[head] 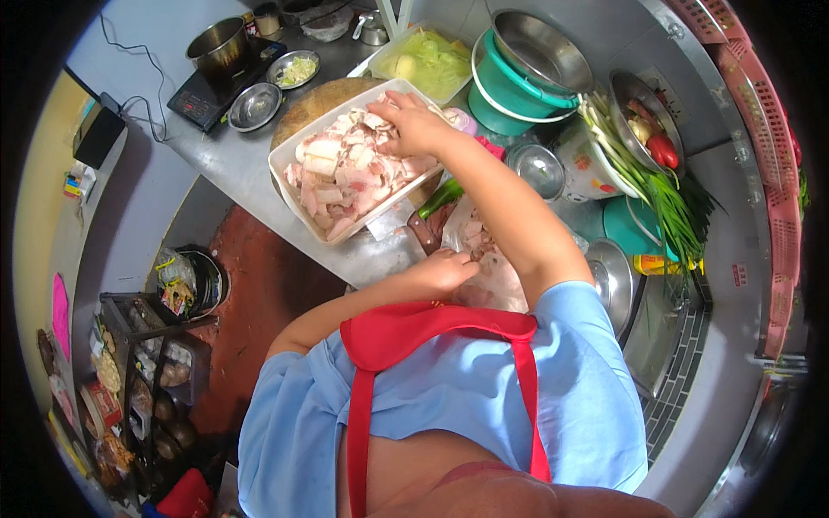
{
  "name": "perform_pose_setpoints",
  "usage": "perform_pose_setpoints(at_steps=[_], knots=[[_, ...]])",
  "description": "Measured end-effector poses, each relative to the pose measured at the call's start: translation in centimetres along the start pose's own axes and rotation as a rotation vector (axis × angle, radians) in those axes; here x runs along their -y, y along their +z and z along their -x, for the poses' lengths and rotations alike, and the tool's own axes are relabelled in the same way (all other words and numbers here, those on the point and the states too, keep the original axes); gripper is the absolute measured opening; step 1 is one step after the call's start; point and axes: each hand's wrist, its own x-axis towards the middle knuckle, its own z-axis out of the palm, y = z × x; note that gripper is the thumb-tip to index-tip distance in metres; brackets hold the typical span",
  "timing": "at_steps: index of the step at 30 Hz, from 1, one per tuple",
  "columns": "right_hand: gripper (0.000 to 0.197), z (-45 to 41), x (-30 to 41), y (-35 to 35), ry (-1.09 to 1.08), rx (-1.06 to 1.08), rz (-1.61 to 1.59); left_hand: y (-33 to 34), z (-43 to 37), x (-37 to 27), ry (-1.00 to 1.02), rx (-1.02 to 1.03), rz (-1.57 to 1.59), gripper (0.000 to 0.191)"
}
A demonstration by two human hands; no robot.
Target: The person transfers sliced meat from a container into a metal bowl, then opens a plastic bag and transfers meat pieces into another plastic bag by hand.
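A white plastic tub [289, 194] full of cut pieces of pale raw meat [350, 168] rests on a round wooden chopping board [317, 107]. My right hand [411, 126] lies on the meat at the tub's far right, fingers spread; whether a piece is under them is hidden. Nearer my body, my left hand [450, 269] is closed at the edge of a clear plastic bag [495, 281] that holds more raw meat pieces. Between tub and bag lie a cleaver's riveted wooden handle [423, 233] and a green vegetable [440, 197]; the cleaver's blade is partly covered.
An induction cooker [207, 97] with a steel pot [219, 48] and two small steel bowls [254, 107] stand back left. Behind the tub is a container of sliced vegetables [431, 61]. Green buckets [499, 103], a steel basin [543, 48] and spring onions [673, 217] crowd the right.
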Motion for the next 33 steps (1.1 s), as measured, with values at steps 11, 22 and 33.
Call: perform_pose_setpoints(at_steps=[11, 22, 33], knots=[[0.025, 20.8, -3.8, -4.0, 0.088, 0.275, -0.538, -2.3, 0.5, -3.0, -0.237, 0.134, 0.096, 0.045], [0.019, 32.3, -2.0, 1.7, 0.625, 0.445, -0.138, -0.3, 0.2, -4.1, 0.287, 0.196, 0.158, 0.014], [0.062, 27.5, -1.2, 7.0, 0.369, -0.091, 0.033, -1.8, 0.6, -6.2, 0.185, 0.223, 0.06, 0.009]])
